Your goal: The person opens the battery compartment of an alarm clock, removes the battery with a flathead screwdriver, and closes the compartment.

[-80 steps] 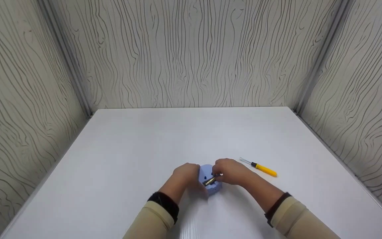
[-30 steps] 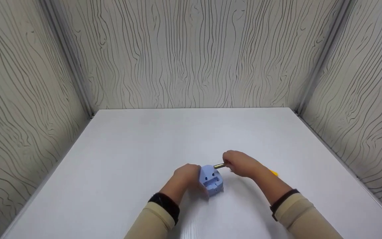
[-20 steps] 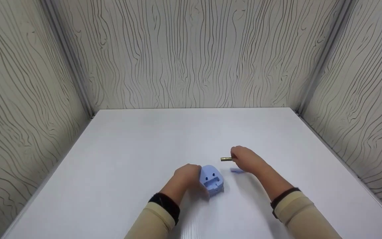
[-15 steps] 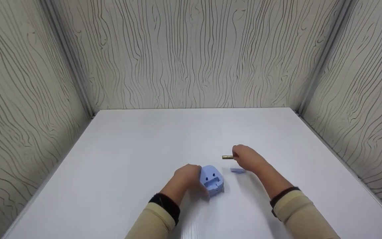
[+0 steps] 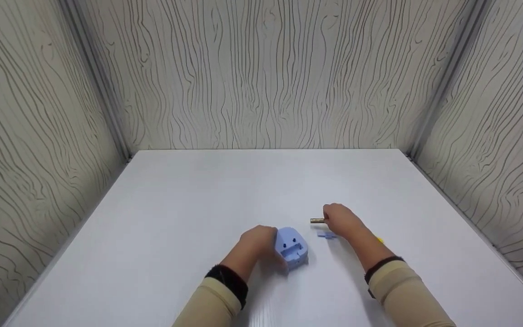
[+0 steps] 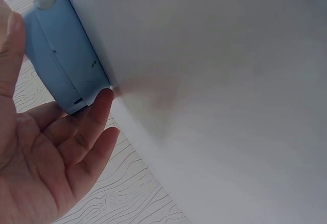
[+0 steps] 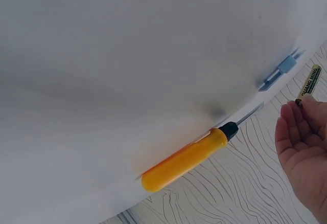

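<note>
My left hand (image 5: pixel 258 240) grips a light-blue plastic device (image 5: pixel 292 235) by its left side, thumb and fingers on opposite sides in the left wrist view. Its face shows two small dark holes and an open battery slot with nothing in it. To the right, my right hand (image 5: pixel 343 221) pinches a gold-and-black battery (image 5: pixel 317 220) by one end, above the table. "GUANG MING" is printed on the battery (image 7: pixel 310 81) in the right wrist view. A small blue battery cover (image 5: pixel 326 235) lies on the table just below that hand.
A screwdriver (image 7: pixel 186 160) with a yellow handle lies beside the cover; the right forearm hides most of it in the head view. The white table (image 5: pixel 189 195) is enclosed by wood-grain panels (image 5: pixel 261 81) at the back and sides.
The right hand has drawn the battery out of the device's slot and carried it right and away, then slightly down in the last half second. The left hand has kept its grip on the device.
</note>
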Tool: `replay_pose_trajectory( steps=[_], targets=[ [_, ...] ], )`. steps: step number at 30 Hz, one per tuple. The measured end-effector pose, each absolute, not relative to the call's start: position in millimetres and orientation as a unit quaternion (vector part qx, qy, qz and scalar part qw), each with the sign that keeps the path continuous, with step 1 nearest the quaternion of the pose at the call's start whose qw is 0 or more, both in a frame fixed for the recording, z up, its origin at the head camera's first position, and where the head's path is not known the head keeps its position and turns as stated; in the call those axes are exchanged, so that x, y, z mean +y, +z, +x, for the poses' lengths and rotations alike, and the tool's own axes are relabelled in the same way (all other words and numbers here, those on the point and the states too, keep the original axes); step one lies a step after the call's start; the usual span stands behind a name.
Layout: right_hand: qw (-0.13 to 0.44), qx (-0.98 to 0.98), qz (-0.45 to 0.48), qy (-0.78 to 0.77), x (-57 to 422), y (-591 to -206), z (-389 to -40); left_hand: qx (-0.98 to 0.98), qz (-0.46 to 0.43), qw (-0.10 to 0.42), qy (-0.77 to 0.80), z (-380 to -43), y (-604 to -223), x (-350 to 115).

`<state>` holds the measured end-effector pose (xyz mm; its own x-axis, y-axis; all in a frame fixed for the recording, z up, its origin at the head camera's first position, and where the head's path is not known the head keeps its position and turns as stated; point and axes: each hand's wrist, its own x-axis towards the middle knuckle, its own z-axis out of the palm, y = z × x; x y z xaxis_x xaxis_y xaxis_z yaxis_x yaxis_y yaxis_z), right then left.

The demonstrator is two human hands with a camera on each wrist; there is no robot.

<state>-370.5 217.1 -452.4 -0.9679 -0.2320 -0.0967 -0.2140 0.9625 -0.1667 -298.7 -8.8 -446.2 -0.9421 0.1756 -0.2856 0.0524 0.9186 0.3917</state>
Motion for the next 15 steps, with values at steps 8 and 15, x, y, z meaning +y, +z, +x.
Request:
replay_pose_trajectory(
  steps=[8, 15],
  targets=[
    [0.089, 0.989, -0.097, -0.06, 220, -463, -377, 0.97, 0.076, 0.147, 0.178, -298, -447, -9],
    [0.062, 0.989, -0.131, -0.029, 224, -468, -376, 0.972, 0.087, 0.141, 0.166, -298, -445, -11]
  ],
)
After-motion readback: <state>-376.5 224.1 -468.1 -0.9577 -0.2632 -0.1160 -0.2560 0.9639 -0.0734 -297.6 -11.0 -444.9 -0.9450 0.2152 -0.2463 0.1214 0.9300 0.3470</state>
